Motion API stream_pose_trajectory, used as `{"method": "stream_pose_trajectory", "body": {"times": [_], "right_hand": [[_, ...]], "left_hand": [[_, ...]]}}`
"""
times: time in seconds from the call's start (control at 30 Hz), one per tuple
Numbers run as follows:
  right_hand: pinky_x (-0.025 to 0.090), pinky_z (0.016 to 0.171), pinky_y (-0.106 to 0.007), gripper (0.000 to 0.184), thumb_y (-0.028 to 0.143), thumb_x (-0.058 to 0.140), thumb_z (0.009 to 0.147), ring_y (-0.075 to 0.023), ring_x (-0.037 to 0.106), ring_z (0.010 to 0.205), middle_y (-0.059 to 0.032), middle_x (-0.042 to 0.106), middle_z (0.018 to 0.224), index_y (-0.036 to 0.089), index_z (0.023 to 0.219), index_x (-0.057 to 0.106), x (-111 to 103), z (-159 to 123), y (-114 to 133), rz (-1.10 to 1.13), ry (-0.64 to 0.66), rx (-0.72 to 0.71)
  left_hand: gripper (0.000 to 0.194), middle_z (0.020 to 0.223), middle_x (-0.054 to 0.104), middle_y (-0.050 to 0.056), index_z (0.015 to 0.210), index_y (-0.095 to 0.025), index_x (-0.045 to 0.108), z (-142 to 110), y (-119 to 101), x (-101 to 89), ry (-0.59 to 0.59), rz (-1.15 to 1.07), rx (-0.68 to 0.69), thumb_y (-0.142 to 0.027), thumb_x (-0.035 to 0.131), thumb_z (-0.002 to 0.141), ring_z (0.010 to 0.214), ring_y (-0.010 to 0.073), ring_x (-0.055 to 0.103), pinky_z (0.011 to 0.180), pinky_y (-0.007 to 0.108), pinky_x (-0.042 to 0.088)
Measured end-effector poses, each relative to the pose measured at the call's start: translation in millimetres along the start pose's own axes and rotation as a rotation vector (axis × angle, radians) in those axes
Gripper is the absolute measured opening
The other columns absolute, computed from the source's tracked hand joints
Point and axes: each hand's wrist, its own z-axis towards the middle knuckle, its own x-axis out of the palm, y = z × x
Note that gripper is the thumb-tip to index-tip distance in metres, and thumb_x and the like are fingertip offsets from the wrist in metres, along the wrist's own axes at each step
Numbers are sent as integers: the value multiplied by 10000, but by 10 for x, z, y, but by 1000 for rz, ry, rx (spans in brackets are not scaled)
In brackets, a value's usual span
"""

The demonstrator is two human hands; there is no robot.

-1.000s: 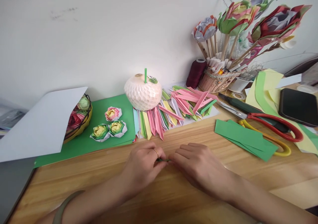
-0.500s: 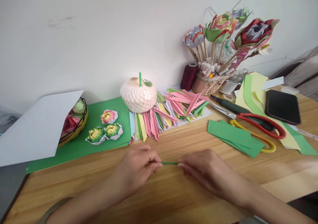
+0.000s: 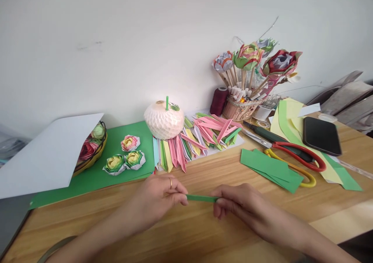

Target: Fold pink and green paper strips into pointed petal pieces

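A narrow strip of green paper (image 3: 201, 198) is stretched level between my two hands, above the wooden table. My left hand (image 3: 163, 196), with a ring on one finger, pinches its left end between thumb and fingers. The right end is pinched by my right hand (image 3: 243, 204). Behind the hands lie many folded paper pieces (image 3: 177, 152) in pink, yellow, green and white. Flat green paper rectangles (image 3: 271, 168) rest to the right of my right hand.
Red-handled scissors (image 3: 303, 150) and yellow-handled scissors (image 3: 309, 181) lie at the right, near a black phone (image 3: 322, 135). Three paper flowers (image 3: 115, 164) sit on green sheets (image 3: 116, 129). A white textured ornament (image 3: 163, 121) and a basket of paper flowers (image 3: 241, 108) stand against the wall.
The green strip shows a longer stretch and a broader face between my fingers, which are slightly farther apart. The whole view has tilted upward a little.
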Motion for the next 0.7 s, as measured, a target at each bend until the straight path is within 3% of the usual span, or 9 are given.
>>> {"method": "stream_pose_trajectory", "body": {"times": [0.1,0.2,0.3,0.4,0.47,0.5,0.6,0.7], "right_hand": [[454,638,-205,319,302,331,992,-109,622,680,-19,662,748,178,852,588,-4,43,30,36,84,58],[454,621,-221,356,338,340,984,-120,614,644,-27,654,711,174,776,577,-24,83,78,30,122,70],[459,589,-233,376,370,352,967,-131,610,605,-26,640,664,177,720,560,-92,144,82,53,98,98],[450,542,-239,387,397,389,928,-138,589,538,-5,597,569,192,632,531,-199,277,22,-44,-172,186],[440,530,-243,386,382,367,921,-131,562,480,12,566,521,202,612,514,-260,412,-31,-227,-476,230],[445,538,-244,368,359,336,928,-134,576,493,5,593,558,201,668,541,-282,486,-53,-324,-547,225],[426,519,-255,270,360,388,905,-169,605,528,-1,638,607,200,887,604,-314,660,-95,-521,-555,178],[412,549,-290,300,340,404,892,-215,622,602,-52,679,706,182,1029,620,-351,645,-125,-619,-620,162]], "left_hand": [[153,687,671,-15,670,-190,670,16,-41,-51,84,-36,-163,-211,564,778,710,135,611,663,219,442],[136,692,663,-21,676,-198,680,18,-88,-128,142,-17,-236,-226,575,757,690,133,611,655,220,444],[150,752,652,-9,652,-207,675,10,-105,-264,33,148,-235,-322,621,733,710,154,595,653,247,426],[222,742,651,-8,648,-205,640,7,-80,-413,-214,246,-242,-369,553,770,703,164,585,670,268,412],[246,679,641,-20,655,-203,613,10,-60,-465,-261,177,-211,-379,510,792,661,154,577,639,256,406],[243,670,640,-24,660,-203,607,11,-54,-471,-256,148,-195,-380,505,792,660,152,578,633,251,404],[217,696,651,-27,679,-204,615,10,-45,-429,-208,147,-173,-366,511,780,677,153,583,636,251,399],[222,722,661,-24,691,-206,619,-2,-32,-380,-193,187,-175,-356,489,791,693,158,590,645,256,397]]}}
